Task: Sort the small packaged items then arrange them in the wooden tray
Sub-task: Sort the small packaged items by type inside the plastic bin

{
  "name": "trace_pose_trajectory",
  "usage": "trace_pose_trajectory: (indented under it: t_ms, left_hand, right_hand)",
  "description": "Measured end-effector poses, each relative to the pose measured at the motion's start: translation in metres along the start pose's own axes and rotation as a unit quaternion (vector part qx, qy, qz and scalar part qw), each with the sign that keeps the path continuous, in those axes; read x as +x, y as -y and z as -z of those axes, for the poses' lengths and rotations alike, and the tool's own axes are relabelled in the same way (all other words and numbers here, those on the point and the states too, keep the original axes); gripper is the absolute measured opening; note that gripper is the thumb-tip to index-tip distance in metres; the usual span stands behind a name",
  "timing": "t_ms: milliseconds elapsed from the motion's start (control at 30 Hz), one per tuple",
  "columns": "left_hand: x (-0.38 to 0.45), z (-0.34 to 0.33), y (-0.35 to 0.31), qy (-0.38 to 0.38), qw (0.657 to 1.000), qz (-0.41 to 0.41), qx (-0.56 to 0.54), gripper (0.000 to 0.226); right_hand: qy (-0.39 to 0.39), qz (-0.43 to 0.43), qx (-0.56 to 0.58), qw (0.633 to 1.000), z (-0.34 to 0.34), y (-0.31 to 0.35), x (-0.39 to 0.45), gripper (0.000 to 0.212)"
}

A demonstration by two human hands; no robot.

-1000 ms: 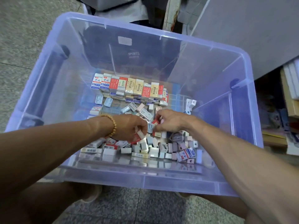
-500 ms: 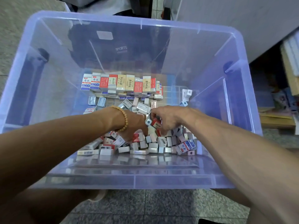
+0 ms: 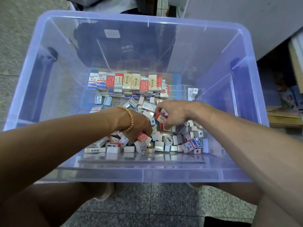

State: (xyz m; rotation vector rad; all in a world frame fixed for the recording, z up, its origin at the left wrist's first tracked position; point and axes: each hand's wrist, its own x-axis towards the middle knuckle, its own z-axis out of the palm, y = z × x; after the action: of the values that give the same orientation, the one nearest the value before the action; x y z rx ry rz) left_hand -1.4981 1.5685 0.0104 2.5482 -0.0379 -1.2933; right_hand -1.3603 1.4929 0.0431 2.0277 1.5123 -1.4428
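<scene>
I see R hand (image 3: 175, 114) pinching a red eraser pack (image 3: 161, 117); L hand (image 3: 139, 126) curled, digging into loose erasers (image 3: 164, 141), grip unclear.

Both hands are down in a clear plastic bin (image 3: 49, 66). The right hand (image 3: 173, 114) pinches a red eraser packet (image 3: 161, 117); the left hand (image 3: 139, 126), beaded bracelet (image 3: 129, 117) on its wrist, grips another red packet (image 3: 143, 137) in the loose pile of erasers (image 3: 172, 141). A neat row of eraser packets (image 3: 127, 81) stands behind.

Both hands reach forward and down, left hand (image 3: 139, 126) and right hand (image 3: 173, 113) with fingers curled.
</scene>
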Motion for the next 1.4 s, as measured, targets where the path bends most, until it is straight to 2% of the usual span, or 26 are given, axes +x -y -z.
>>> trace_pose_trajectory:
  t_ms: [133, 200, 267, 367, 533, 633, 867, 1033, 1267, 1400]
  left_hand:
    - [-0.001, 0.001, 0.001, 0.026, 0.999, 0.004, -0.025, 0.05]
    - [-0.002, 0.002, -0.002, 0.039, 0.999, 0.007, -0.018, 0.044]
    - [-0.005, 0.004, -0.005, 0.029, 0.999, 0.006, -0.018, 0.037]
    - [-0.01, 0.003, -0.006, 0.016, 1.0, 0.007, -0.025, 0.04]
    - [-0.014, -0.004, 0.002, 0.047, 0.993, 0.04, -0.098, 0.044]
    - [-0.013, 0.004, -0.001, 0.076, 0.981, 0.044, -0.174, 0.037]
    - [-0.012, 0.0, 0.0, 0.044, 0.98, 0.014, -0.196, 0.035]
    - [-0.015, 0.001, 0.002, 0.049, 0.979, 0.005, -0.199, 0.041]
    - [-0.026, -0.004, -0.001, -0.002, 0.985, -0.009, -0.171, 0.049]
    - [-0.042, -0.001, 0.001, -0.045, 0.969, -0.013, -0.243, 0.04]
  right_hand:
    - [-0.033, 0.006, 0.018, 0.999, 0.006, 0.003, -0.018, 0.048]
    - [-0.037, 0.003, 0.017, 0.999, 0.002, 0.003, -0.024, 0.05]
    - [-0.038, -0.01, 0.016, 0.999, -0.002, 0.002, -0.027, 0.051]
    - [-0.038, -0.019, 0.014, 0.999, -0.006, 0.0, -0.029, 0.051]
    - [-0.042, -0.011, 0.026, 0.999, -0.007, 0.002, -0.028, 0.049]
    - [-0.044, -0.008, 0.025, 0.999, -0.007, 0.004, -0.026, 0.05]
    - [-0.056, -0.013, 0.014, 0.998, -0.006, 0.003, -0.021, 0.053]
    - [-0.051, 0.001, 0.017, 0.999, -0.006, 0.005, -0.018, 0.054]
    - [-0.056, 0.031, 0.11, 0.992, 0.0, 0.007, -0.013, 0.063]
    - [-0.061, 0.049, 0.145, 0.986, 0.004, 0.009, -0.013, 0.069]
